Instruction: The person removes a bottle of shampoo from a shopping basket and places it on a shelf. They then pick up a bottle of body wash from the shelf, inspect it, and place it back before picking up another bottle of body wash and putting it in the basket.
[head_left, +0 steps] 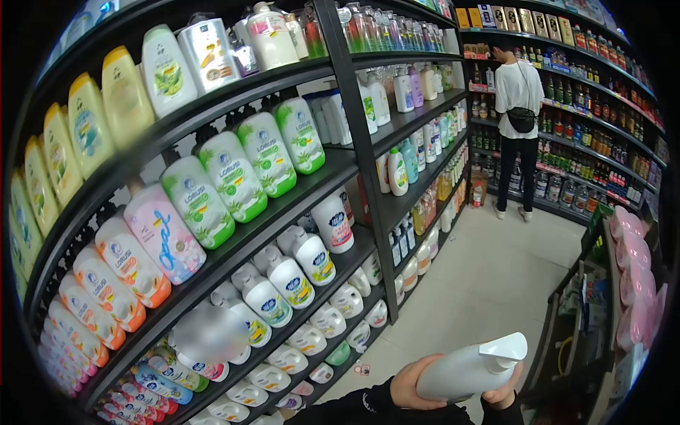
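Note:
Low in the head view, a plain white pump bottle (460, 372) lies tilted between my two hands, its pump head toward the upper right. My left hand (414, 386) is wrapped round the bottle's base end. At the pump end, my right hand (504, 391) is closed on the bottle near its neck, partly hidden behind it. No label shows on the side facing me. Nearest on the left, white pump bottles with blue labels (289, 282) stand in a row on a shelf, above a lower row of white bottles (308, 340).
Black shelving (368, 156) full of bottles runs along the left. A person in a white shirt (518, 92) stands at the far shelves, facing away. Pink packages (634, 269) sit on a rack at the right. Between them runs a pale tiled floor (467, 262).

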A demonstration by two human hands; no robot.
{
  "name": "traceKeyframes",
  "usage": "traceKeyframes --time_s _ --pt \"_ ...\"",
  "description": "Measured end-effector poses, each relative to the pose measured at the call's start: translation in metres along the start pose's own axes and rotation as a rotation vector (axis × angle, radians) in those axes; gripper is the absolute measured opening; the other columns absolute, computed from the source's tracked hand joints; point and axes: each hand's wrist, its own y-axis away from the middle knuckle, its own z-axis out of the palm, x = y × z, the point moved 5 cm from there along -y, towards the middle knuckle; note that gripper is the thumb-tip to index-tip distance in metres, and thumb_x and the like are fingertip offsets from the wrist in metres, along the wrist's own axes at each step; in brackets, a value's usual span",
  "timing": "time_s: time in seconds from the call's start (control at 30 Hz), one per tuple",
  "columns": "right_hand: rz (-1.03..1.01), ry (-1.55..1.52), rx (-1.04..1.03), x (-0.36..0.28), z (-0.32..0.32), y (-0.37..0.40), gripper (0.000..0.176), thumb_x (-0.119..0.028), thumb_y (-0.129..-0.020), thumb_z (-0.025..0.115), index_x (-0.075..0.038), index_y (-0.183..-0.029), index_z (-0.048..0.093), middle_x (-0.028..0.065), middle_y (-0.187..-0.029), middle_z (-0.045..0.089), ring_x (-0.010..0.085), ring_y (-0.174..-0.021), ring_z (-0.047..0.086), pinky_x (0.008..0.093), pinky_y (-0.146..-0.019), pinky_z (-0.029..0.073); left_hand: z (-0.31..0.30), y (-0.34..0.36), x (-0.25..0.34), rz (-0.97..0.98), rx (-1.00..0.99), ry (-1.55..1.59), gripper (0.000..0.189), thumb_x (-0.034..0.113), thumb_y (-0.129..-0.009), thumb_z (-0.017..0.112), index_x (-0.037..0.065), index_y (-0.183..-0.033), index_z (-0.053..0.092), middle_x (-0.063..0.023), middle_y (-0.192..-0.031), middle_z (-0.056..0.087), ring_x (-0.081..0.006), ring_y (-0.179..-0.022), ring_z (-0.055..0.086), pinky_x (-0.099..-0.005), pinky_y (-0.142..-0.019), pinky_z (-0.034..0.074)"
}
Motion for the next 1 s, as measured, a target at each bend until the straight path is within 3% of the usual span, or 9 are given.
traceKeyframes --time_s 0.2,0.5,0.8,1.0 --pt "0.034 0.195 -0.15 0.063 -0.07 -0.084 0.092 -0.039 -0.054 0.08 0.007 -0.119 0.034 0.0164 -0.106 0.05 0.0243 -0.097 0.052 0.0368 -0.082 0.043 -0.014 -0.096 -0.048 -0.034 0.074 0.006 0.08 0.018 -0.061 0.078 -0.001 -0.124 0.031 -0.0138 -0.113 0.048 -0.0219 -0.105 0.049 -0.0326 -0.089 0.038" --pt "0.239 0.096 -0.094 0.104 -0.157 -0.21 0.091 -0.039 -0.055 0.08 0.005 -0.12 0.033 0.0157 -0.107 0.05 0.0233 -0.098 0.052 0.0362 -0.084 0.043 -0.018 -0.247 -0.109 -0.1 0.087 0.087 0.081 0.022 -0.063 0.076 -0.002 -0.124 0.029 -0.0139 -0.115 0.047 -0.0207 -0.108 0.046 -0.0334 -0.091 0.037" --pt "0.256 0.089 -0.091 0.166 -0.193 -0.289 0.091 -0.042 -0.055 0.079 0.006 -0.117 0.033 0.0163 -0.106 0.05 0.0233 -0.096 0.053 0.0354 -0.081 0.044 -0.057 -0.332 -0.131 -0.221 0.137 0.116 0.082 0.023 -0.061 0.077 -0.003 -0.124 0.03 -0.0144 -0.114 0.047 -0.0217 -0.108 0.046 -0.0331 -0.091 0.036" --pt "0.255 0.111 -0.109 0.211 -0.202 -0.35 0.091 -0.041 -0.054 0.079 0.006 -0.117 0.033 0.0163 -0.106 0.05 0.0233 -0.097 0.052 0.0358 -0.082 0.043 -0.101 -0.39 -0.173 -0.154 0.105 0.133 0.084 0.025 -0.06 0.077 -0.003 -0.124 0.03 -0.0162 -0.114 0.047 -0.0228 -0.108 0.046 -0.0339 -0.091 0.036"
